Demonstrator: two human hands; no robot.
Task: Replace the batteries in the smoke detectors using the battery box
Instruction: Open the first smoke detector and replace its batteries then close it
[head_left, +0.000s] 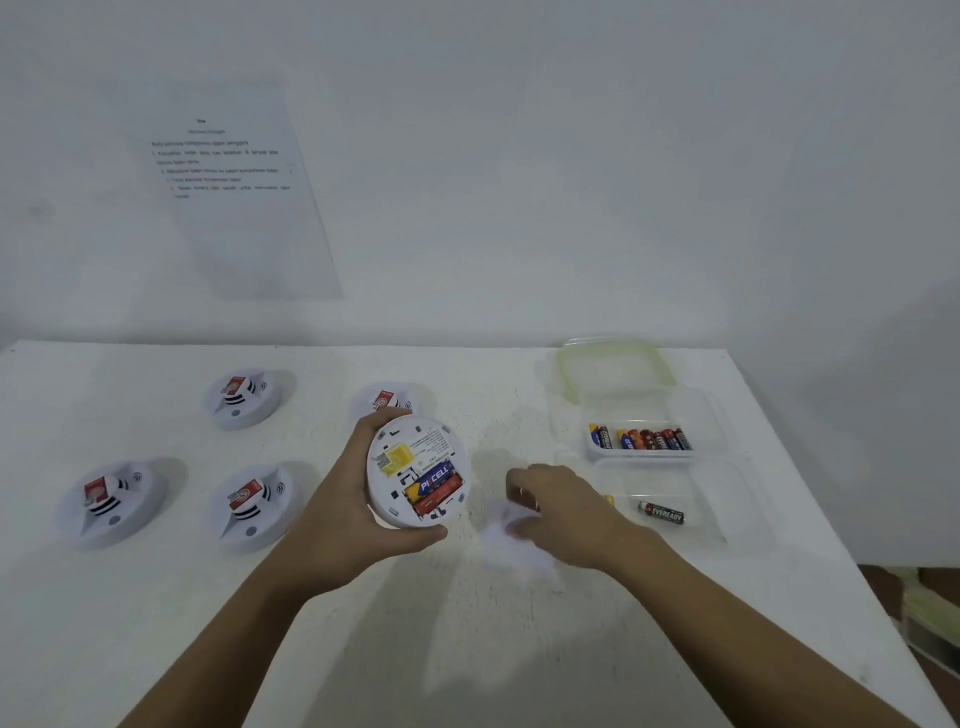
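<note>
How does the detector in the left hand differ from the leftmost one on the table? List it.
The held detector is gripped by the left hand; the leftmost detector lies untouched on the table. The held detector shows its back and exposed batteries; the leftmost detector shows its front, with a red tag. Both are round and white.

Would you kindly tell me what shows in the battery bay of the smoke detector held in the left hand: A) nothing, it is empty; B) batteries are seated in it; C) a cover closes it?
B: the smoke detector that the left hand grips is turned back-up, and batteries, one marked PKCELL, lie in its open bay.
</note>
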